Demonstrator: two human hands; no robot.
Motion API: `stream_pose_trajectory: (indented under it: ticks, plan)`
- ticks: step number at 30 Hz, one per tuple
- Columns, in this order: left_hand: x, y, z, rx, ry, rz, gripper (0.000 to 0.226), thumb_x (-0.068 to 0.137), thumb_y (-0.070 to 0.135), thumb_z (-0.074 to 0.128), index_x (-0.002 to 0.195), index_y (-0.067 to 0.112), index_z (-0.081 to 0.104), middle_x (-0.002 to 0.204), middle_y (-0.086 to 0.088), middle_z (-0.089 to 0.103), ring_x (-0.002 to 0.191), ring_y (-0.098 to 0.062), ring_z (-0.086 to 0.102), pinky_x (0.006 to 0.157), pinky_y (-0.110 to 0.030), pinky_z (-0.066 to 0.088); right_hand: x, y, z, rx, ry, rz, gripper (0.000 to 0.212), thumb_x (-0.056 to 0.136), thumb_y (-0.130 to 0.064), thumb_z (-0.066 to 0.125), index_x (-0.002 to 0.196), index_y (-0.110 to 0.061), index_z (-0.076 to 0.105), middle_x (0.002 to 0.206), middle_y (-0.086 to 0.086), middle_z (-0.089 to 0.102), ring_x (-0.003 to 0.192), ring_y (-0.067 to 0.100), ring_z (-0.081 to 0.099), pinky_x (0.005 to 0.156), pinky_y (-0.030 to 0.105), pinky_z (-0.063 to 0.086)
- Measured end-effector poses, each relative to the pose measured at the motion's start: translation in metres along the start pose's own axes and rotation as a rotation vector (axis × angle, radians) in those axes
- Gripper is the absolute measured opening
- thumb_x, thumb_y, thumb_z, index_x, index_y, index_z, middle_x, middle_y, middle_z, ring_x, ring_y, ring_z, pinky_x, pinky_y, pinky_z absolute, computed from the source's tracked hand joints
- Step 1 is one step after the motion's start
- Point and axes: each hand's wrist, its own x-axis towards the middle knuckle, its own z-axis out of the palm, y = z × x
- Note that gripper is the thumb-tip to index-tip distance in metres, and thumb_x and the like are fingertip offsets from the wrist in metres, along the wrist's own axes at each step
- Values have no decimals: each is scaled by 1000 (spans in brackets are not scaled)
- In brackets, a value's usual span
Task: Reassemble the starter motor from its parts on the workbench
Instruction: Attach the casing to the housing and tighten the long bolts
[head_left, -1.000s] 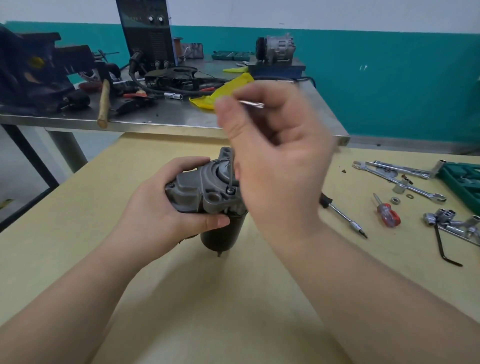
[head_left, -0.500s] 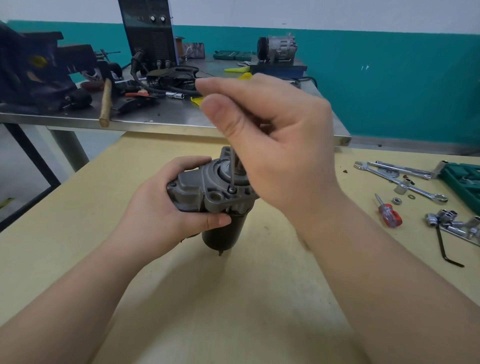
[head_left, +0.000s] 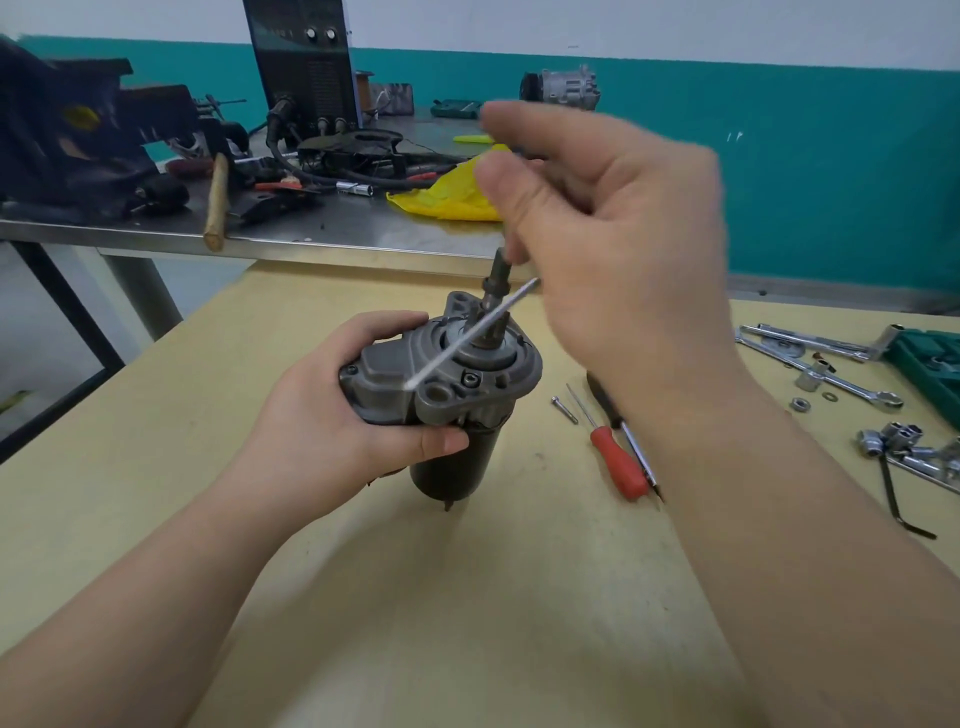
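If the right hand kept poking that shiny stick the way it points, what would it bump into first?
Probably the starter motor. The right hand holds a thin metal rod slanting down-left, its tip over the grey housing beside the left hand. Depth is unclear, so it may already touch.

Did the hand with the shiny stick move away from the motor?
Yes. The right hand drew back to the right of the starter motor, tilting its metal rod off the bolt.

The right hand (head_left: 618, 249) is motion-blurred and hides the upper end of the thin metal rod (head_left: 470, 335) it holds.
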Motion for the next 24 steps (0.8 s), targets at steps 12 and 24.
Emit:
stream_pose_trajectory:
  ticks: [12, 24]
  plan:
    - [0, 1, 2, -11, 2, 11, 88, 40, 47, 98, 122, 58, 66, 114, 30, 74, 100, 5, 73, 65, -18, 62, 3, 7, -12, -235, 61, -177, 21, 97, -26, 76, 116, -17, 78, 80, -29, 62, 70, -5, 63, 74, 17, 53]
    - [0, 1, 1, -26, 6, 3, 89, 40, 45, 99, 122, 57, 67, 113, 26, 76, 97, 0, 76, 65, -26, 66, 1, 7, -8, -234, 6, -322, 20, 98, -22, 75, 114, -14, 80, 92, -25, 65, 85, -10, 65, 83, 13, 52]
